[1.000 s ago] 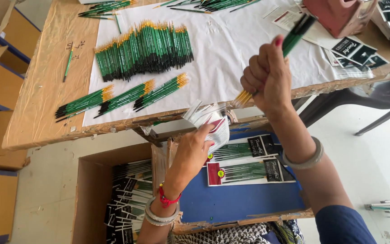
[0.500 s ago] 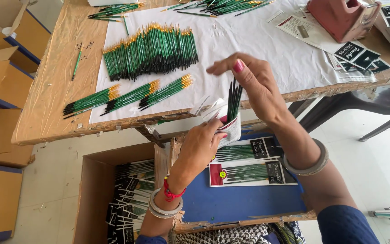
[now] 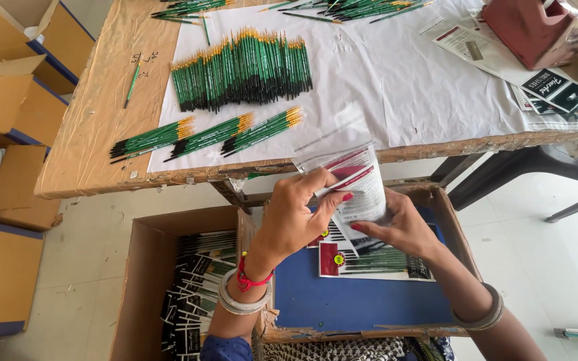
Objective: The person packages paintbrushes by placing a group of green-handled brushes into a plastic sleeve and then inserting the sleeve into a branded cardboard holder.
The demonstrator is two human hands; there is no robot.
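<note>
Clear plastic sleeve with red-and-white card [image 3: 354, 182], light, slippery, flimsy: left hand [image 3: 297, 217] pinches its left edge, right hand [image 3: 401, 227] pinches its bottom corner.

Three small bundles of green brushes [image 3: 205, 136] are counted beside one large heap [image 3: 242, 69]; two hands, one clear packet [image 3: 352, 180], one red dispenser [image 3: 536, 27] are seen.
</note>
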